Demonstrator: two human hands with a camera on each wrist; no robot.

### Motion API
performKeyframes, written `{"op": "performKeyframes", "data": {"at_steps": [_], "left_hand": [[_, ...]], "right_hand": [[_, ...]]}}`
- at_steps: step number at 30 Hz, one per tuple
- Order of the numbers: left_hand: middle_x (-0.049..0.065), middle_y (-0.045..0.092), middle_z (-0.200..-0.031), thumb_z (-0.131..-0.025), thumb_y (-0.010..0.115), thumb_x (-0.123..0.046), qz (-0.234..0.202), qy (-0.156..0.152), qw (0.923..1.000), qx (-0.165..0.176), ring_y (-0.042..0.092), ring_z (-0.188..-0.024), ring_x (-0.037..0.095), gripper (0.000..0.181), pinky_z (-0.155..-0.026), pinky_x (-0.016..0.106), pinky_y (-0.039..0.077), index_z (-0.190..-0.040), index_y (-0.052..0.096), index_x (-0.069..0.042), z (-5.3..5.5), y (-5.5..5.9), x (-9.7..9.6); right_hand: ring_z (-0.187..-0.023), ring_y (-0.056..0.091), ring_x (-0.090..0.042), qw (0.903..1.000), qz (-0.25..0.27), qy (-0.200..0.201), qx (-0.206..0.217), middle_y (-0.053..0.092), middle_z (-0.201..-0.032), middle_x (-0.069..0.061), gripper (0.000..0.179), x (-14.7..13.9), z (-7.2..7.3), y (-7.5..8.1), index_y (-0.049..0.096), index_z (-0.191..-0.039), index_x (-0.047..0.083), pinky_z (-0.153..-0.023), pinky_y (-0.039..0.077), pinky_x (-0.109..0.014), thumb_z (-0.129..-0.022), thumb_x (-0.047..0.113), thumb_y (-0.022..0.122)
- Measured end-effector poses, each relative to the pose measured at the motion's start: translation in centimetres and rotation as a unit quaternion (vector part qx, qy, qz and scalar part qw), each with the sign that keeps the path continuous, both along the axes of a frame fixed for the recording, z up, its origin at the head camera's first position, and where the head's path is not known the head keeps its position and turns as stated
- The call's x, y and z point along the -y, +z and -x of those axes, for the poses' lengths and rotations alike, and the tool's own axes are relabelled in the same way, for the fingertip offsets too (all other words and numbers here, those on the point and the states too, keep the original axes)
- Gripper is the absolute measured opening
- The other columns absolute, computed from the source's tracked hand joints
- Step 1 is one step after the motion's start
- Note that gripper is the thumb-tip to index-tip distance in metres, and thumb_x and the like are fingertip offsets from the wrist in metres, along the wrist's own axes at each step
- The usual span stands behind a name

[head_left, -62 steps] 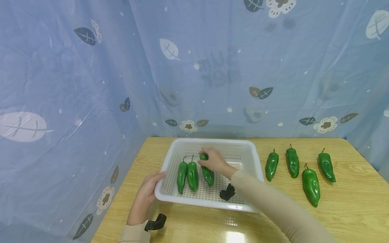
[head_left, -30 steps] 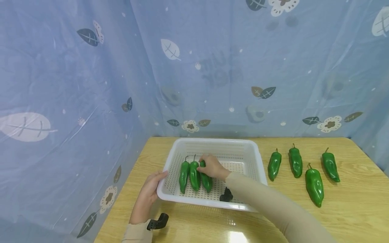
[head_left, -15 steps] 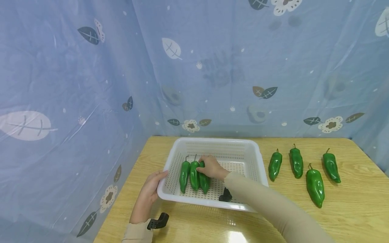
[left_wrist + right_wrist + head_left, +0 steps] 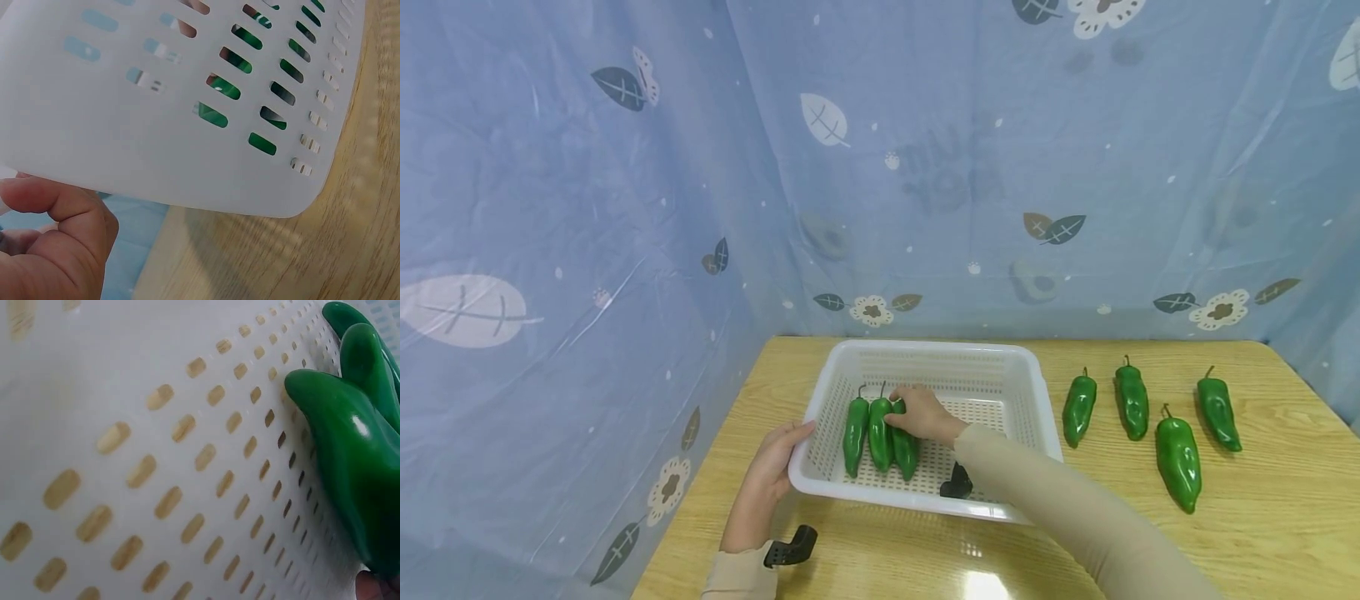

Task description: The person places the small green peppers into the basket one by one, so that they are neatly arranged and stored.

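My right hand (image 4: pixel 922 412) reaches into a white slotted plastic basket (image 4: pixel 925 502) and grips a green pepper (image 4: pixel 905 454) by its stem end. That pepper (image 4: pixel 356 456) lies along the basket floor, its tip pointing toward me. Close on its left are two more green peppers, a middle one (image 4: pixel 880 437) and a leftmost one (image 4: pixel 855 437), side by side with stems away from me. At the basket's left side, my left hand (image 4: pixel 772 458) holds the rim, thumb over the edge. The left wrist view shows this hand (image 4: pixel 56 237) at the rim, with green showing through the slots.
On the wooden table (image 4: pixel 1262 517), right of the basket, several more green peppers lie apart, the nearest one (image 4: pixel 1178 462) closest to the front. A blue patterned curtain (image 4: pixel 925 167) hangs behind and along the left side.
My right hand has moved the gripped pepper left and brought it up against the middle pepper. Over the last half second the hands hardly move. My left hand stays on the rim.
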State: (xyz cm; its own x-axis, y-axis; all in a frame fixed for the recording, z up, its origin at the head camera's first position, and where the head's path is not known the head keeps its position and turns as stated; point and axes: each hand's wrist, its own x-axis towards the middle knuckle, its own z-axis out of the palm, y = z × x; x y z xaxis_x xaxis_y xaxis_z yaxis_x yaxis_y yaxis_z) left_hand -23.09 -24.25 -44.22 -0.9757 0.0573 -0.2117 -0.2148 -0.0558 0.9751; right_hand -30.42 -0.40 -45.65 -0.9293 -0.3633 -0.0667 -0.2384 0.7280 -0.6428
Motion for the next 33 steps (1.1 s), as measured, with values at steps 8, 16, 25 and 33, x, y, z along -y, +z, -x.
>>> {"op": "performKeyframes", "data": {"at_steps": [8,16,25,33], "left_hand": [[0.028,0.052,-0.131,-0.099,0.046,-0.022,0.007,0.004,1.0000,-0.002,0.055,-0.118,0.038,0.045,-0.092,0.045,0.050,-0.131,0.044,0.009,-0.1,0.0,0.1],[0.025,0.055,-0.128,-0.098,0.047,-0.021,0.006,0.016,0.9998,0.009,0.057,-0.116,0.036,0.042,-0.091,0.043,0.051,-0.128,0.048,0.007,0.0,0.1,0.0],[0.026,0.055,-0.128,-0.098,0.048,-0.022,0.010,0.017,0.9997,0.011,0.057,-0.115,0.037,0.041,-0.090,0.044,0.051,-0.127,0.048,0.007,0.0,0.1,0.1],[0.025,0.055,-0.128,-0.098,0.048,-0.022,0.009,0.018,0.9997,0.011,0.057,-0.116,0.036,0.042,-0.091,0.044,0.051,-0.128,0.049,0.007,0.1,0.2,0.0]], "right_hand": [[-0.105,0.060,-0.029,1.0000,-0.006,-0.003,0.002,0.063,-0.116,-0.016,0.043,-0.2,0.4,0.0,0.058,-0.124,0.006,-0.089,0.051,-0.041,-0.088,0.030,0.066],[-0.114,0.056,-0.033,0.9999,0.004,-0.015,0.005,0.058,-0.127,-0.018,0.050,-0.8,0.5,0.9,0.054,-0.129,0.004,-0.098,0.046,-0.046,-0.087,0.027,0.068],[-0.121,0.051,-0.035,0.9977,0.050,-0.044,-0.007,0.054,-0.131,-0.019,0.051,-2.6,1.0,3.2,0.052,-0.130,0.005,-0.098,0.045,-0.049,-0.085,0.022,0.069],[-0.124,0.049,-0.037,0.9954,0.083,-0.046,-0.014,0.049,-0.137,-0.021,0.054,-5.6,1.6,5.2,0.048,-0.136,0.006,-0.098,0.045,-0.049,-0.090,0.028,0.065]]}}
